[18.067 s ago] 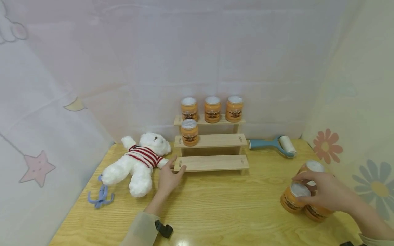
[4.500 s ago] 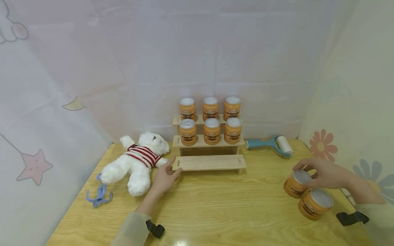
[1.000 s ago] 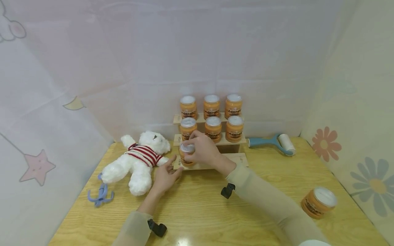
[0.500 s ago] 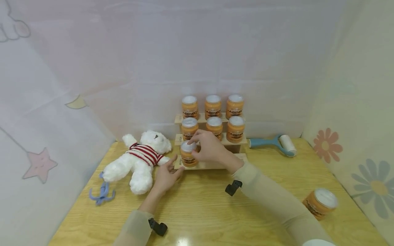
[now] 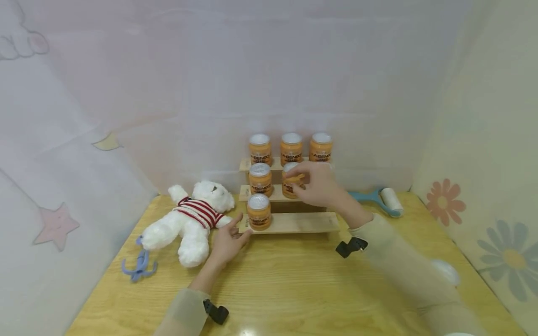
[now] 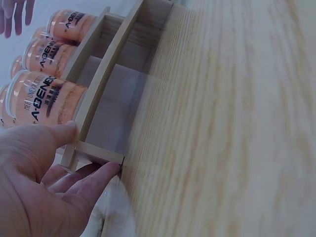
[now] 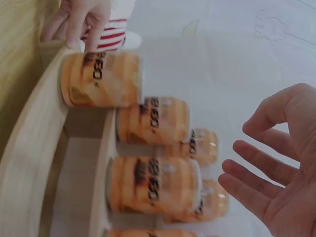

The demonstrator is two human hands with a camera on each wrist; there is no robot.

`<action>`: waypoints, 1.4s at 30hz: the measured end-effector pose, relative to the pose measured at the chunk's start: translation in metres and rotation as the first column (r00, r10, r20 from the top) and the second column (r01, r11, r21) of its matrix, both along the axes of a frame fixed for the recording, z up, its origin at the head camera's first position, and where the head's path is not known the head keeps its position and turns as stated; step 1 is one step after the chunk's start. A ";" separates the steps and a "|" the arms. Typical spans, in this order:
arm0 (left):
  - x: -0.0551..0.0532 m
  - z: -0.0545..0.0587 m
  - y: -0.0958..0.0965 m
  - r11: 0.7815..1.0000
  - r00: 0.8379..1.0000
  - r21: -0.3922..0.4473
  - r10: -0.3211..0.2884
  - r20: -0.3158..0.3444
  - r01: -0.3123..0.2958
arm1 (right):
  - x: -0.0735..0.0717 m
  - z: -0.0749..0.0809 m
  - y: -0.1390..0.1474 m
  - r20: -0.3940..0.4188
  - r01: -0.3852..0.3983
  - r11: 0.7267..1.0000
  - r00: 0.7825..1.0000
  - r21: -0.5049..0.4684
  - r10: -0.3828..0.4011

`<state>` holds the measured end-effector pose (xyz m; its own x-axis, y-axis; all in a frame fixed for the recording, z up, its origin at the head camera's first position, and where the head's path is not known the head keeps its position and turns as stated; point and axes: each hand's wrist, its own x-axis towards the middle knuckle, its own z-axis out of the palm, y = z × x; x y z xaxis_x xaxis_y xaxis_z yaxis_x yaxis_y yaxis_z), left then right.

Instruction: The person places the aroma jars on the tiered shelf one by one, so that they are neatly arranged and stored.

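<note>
A three-step wooden display shelf (image 5: pixel 302 223) stands against the back cloth. My left hand (image 5: pixel 227 242) holds its lower left end, the thumb on the bottom board and the fingers at the leg in the left wrist view. On that board's left end stands an orange can (image 5: pixel 258 212) with a silvery lid, upright. My right hand (image 5: pixel 319 184) is in the air before the middle step, fingers loosely bent and holding nothing in the right wrist view. It hides the middle step's right can and partly covers the middle can (image 5: pixel 289 189). Three like cans stand on the top step.
A white teddy bear (image 5: pixel 193 224) in a striped sweater lies left of the shelf, beside a blue pronged object (image 5: pixel 140 267). At right lie a blue-handled lint roller (image 5: pixel 391 202) and another can (image 5: pixel 446 271), mostly behind the right sleeve.
Earlier the middle step filled with cans from the right. Since then my right hand set a can on the bottom step's left end, let go and moved up and right. The left hand stayed.
</note>
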<state>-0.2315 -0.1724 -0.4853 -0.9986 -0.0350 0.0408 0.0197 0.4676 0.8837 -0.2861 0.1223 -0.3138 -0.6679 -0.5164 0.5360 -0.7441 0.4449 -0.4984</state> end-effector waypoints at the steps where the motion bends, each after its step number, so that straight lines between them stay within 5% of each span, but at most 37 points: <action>1: 0.000 0.000 0.001 1.000 1.000 0.002 -0.003 0.000 0.003 | 0.001 0.003 0.007 0.012 0.006 1.000 1.000 -0.014 -0.006; 10: -0.003 0.002 0.002 1.000 1.000 0.004 0.014 0.006 -0.014 | 0.016 0.034 0.065 0.131 0.099 0.995 0.987 -0.024 -0.095; 18: -0.001 0.002 0.000 1.000 1.000 0.023 0.018 0.017 -0.018 | 0.032 0.034 0.112 0.023 0.215 0.975 0.976 0.052 -0.217; 25: -0.002 0.001 0.000 0.999 1.000 0.027 0.017 0.007 -0.017 | 0.048 0.020 0.156 -0.038 0.275 0.958 0.961 0.075 -0.273; 32: -0.003 0.001 0.001 0.999 1.000 0.040 0.012 0.001 -0.012 | 0.066 -0.003 0.200 0.033 0.338 0.935 0.939 0.104 -0.343; 37: -0.003 0.003 0.000 0.999 1.000 0.047 0.010 0.007 -0.010 | 0.073 -0.024 0.228 -0.004 0.287 0.947 0.957 0.142 -0.289; 42: -0.003 0.003 0.001 1.000 1.000 0.020 0.014 0.007 -0.014 | 0.080 -0.037 0.251 0.044 0.208 0.965 0.975 0.161 -0.218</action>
